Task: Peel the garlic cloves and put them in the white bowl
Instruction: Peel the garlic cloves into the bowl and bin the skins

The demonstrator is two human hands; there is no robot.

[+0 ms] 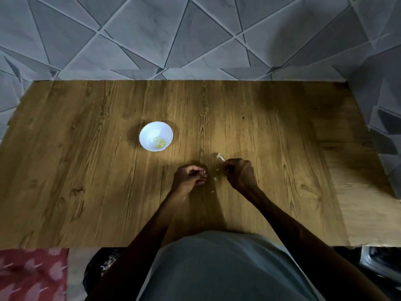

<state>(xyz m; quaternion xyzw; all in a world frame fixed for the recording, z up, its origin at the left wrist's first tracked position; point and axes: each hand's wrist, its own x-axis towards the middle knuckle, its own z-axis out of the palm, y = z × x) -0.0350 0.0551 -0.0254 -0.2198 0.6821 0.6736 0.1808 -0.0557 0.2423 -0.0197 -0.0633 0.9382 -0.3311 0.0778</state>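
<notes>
The white bowl [156, 135] stands on the wooden table, left of centre, with a few pale yellow peeled garlic cloves [160, 143] inside. My left hand [190, 176] hovers just above the table in front of me, its fingers curled round a small garlic clove [204, 171] whose white tip shows. To its right, my right hand [238, 173] pinches a strip of white garlic skin [220, 157] that sticks out past the fingertips. Small white skin flakes [215, 179] lie on the table between the two hands.
The wooden table [86, 170] reaches from the grey tiled wall [195, 40] to my body. A lighter board [364, 203] covers its right side. A red patterned cloth [32, 274] lies below the table's near left edge.
</notes>
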